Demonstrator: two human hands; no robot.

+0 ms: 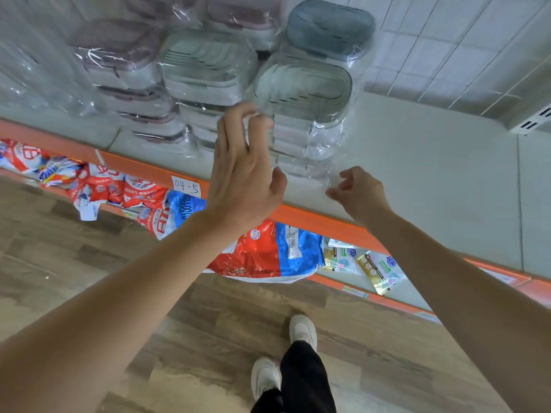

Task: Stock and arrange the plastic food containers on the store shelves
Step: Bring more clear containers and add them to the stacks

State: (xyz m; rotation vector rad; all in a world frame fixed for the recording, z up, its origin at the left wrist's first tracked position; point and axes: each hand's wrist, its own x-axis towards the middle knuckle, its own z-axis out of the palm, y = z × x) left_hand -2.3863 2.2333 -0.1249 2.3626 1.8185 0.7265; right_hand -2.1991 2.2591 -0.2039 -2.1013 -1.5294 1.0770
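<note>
Left hand [243, 171] touching wrapped nested container stack [301, 114].

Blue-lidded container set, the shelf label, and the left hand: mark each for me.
Blue-lidded container set [329, 26], head view, on its lid.
Shelf label [186, 186], head view, on the handwritten paper.
Left hand [241, 171], head view, on its back.

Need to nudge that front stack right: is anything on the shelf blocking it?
Nothing visible: the white shelf lies bare to the right of the plastic-wrapped stack of pale green containers.
</note>
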